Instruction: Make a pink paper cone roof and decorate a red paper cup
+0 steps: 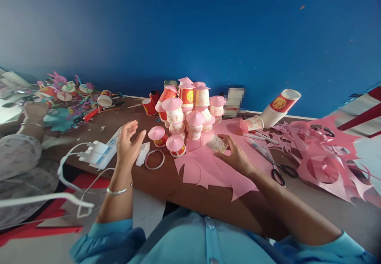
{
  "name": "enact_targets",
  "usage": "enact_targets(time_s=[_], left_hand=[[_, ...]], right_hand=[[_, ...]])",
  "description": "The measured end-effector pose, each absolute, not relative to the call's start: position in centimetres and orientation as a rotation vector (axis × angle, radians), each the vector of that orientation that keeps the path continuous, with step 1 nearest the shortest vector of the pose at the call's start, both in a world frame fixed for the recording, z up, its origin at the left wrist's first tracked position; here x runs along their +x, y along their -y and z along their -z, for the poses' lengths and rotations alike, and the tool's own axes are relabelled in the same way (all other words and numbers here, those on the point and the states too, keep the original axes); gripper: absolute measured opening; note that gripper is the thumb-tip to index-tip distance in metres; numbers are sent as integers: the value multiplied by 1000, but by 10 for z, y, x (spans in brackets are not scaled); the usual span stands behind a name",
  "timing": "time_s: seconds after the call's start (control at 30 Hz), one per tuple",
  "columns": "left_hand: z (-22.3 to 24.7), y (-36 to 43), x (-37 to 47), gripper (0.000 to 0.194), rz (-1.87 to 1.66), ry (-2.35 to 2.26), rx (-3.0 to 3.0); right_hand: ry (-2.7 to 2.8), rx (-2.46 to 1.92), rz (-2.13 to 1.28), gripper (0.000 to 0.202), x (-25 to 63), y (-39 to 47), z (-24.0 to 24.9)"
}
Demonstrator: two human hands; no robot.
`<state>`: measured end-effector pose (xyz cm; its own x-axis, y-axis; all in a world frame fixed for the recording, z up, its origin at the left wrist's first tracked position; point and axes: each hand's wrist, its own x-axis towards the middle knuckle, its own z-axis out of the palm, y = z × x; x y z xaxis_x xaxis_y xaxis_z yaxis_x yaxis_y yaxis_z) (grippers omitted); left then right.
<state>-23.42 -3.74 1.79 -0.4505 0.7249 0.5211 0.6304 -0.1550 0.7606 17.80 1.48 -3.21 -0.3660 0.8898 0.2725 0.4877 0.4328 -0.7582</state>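
Observation:
My right hand (237, 157) grips a white patterned paper cup (216, 143) that lies tilted over pink paper sheets (218, 170); a pink piece shows at the cup's far end. Raised above the table, my left hand (128, 147) is empty, with thumb and fingers apart. It is nearest to a white crumpled piece (143, 154) and a roll of clear tape (154, 159). Between my hands stand several upturned paper cups with pink cone tops, some stacked, among them a red cup with a cone (176, 145) at the front.
Scissors (278, 168) and pink paper scraps (324, 168) lie on the right. A stack of paper cups (276, 109) leans near the blue wall (190, 29). On the left are a white power strip (102, 155) with cables, a craft pile (64, 93) and another person's arm (32, 121).

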Motion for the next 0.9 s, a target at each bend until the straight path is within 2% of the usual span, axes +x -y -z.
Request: enact_targets(time_s=[0.27,0.4,0.5,0.6,0.73,0.8,0.9], left_hand=[[-7,69,-233,59,-1446,-2109,1688],[-3,76,-221,58,-1491,-2144,1724],[-5,88,-197,51,-1610,-2142,1754],[-12,102,-160,44,-1641,-2020,1936],[-14,112,-109,40,-1439,-1708,2077],[-9,111,-91,44,-1344,-1620,1944],[4,105,-73,65,-1276,-1460,1617]], right_hand=[[1855,-1151,-968,64,177,-11,24],[1728,-1099,-1068,62,178,-4,17],[1628,-1059,-1175,64,180,0,14],[1643,-1080,-1181,65,180,1,15],[1649,-1125,-1203,68,175,6,18],[1625,-1083,-1306,69,169,11,18],[1562,-950,-1472,70,158,21,13]])
